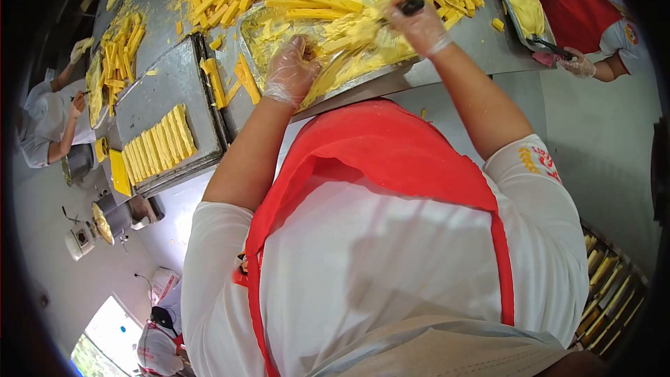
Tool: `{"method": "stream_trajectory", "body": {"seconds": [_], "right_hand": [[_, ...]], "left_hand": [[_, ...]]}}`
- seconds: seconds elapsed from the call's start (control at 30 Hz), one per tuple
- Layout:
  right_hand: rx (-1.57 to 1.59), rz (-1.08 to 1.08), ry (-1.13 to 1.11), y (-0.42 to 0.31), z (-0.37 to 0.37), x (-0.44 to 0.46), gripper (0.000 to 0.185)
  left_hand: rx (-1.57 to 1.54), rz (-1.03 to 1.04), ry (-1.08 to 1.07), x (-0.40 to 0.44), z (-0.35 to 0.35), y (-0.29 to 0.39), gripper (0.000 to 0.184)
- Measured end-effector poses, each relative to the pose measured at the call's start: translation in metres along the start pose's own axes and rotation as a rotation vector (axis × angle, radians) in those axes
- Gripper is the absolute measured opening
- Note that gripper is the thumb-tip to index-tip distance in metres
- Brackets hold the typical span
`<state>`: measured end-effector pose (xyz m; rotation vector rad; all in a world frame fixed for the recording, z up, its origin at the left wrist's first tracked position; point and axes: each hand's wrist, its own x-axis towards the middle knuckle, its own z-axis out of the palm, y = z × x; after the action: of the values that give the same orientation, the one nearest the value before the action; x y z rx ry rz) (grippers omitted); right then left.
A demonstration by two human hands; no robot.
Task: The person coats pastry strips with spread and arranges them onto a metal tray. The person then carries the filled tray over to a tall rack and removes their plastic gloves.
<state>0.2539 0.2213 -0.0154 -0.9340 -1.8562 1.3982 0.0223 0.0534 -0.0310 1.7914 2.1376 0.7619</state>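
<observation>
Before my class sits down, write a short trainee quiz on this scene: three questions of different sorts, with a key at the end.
1. Which of the camera wearer's hands grips the black-handled tool?
2. True or false: the yellow sticks on the flat tray at the left of the view lie in a loose heap.
3. Fill in the gap: the wearer's left hand, at the shallow pan, is covered by a clear ____.

Key:
1. The right hand.
2. False; they lie side by side in a row.
3. Glove.
</observation>
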Motion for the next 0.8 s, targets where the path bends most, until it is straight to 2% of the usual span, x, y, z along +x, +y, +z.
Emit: {"method": "stream_trajectory", "body": {"seconds": [0.03, 0.07, 0.13, 0.2, 0.27, 0.33, 0.4, 0.43, 0.47, 0.53, 0.6, 0.67, 0.7, 0.77, 0.8], "right_hand": [[-0.249, -0.103, 0.052, -0.002, -0.009, 0.007, 0.017], [-0.245, -0.100, 0.061, -0.001, -0.012, 0.006, 0.017], [-0.150, -0.240, 0.004, -0.031, -0.005, -0.006, 0.017], [0.012, -0.202, -0.130, -0.052, 0.021, -0.024, 0.012], [-0.064, -0.329, -0.174, -0.053, 0.034, -0.031, 0.009], [0.065, -0.277, -0.149, -0.012, 0.021, -0.015, 0.008], [-0.130, -0.173, 0.023, 0.014, -0.008, -0.005, 0.009], [-0.305, -0.086, 0.049, -0.002, -0.018, -0.005, 0.010], [-0.307, -0.086, 0.045, -0.015, -0.019, -0.007, 0.010], [-0.236, -0.374, 0.010, -0.037, -0.015, -0.011, 0.009], [-0.273, -0.459, 0.014, -0.051, -0.018, -0.006, 0.011], [-0.649, -0.664, 0.002, -0.045, -0.031, 0.008, 0.015], [-0.648, -0.665, 0.001, -0.034, -0.039, 0.009, 0.015], [-0.786, -0.658, -0.304, -0.006, -0.049, 0.008, 0.018], [-0.786, -0.659, -0.309, -0.008, -0.044, 0.000, 0.018]], "left_hand": [[0.006, 0.008, -0.005, 0.000, -0.007, 0.008, 0.046], [-0.033, -0.033, -0.020, -0.002, -0.015, 0.019, 0.045], [-0.072, -0.069, -0.038, 0.002, -0.017, 0.024, 0.044], [-0.047, -0.200, -0.137, 0.009, -0.010, 0.018, 0.041], [-0.071, -0.218, -0.138, 0.008, -0.009, 0.018, 0.041], [-0.087, -0.228, -0.139, 0.009, -0.015, 0.021, 0.042], [-0.182, -0.269, -0.175, 0.008, -0.022, 0.027, 0.036], [-0.183, -0.272, -0.175, 0.007, -0.019, 0.025, 0.036], [-0.180, -0.210, -0.152, 0.005, -0.014, 0.022, 0.035], [-0.176, -0.149, -0.128, 0.003, -0.009, 0.021, 0.034], [-0.139, -0.111, -0.155, 0.003, -0.010, 0.024, 0.034], [-0.129, -0.106, -0.138, 0.001, -0.014, 0.027, 0.033], [-0.122, -0.099, -0.122, 0.000, -0.016, 0.028, 0.032], [-0.094, -0.074, -0.108, -0.001, -0.017, 0.021, 0.030], [-0.069, -0.049, -0.098, -0.001, -0.018, 0.018, 0.029]]}}
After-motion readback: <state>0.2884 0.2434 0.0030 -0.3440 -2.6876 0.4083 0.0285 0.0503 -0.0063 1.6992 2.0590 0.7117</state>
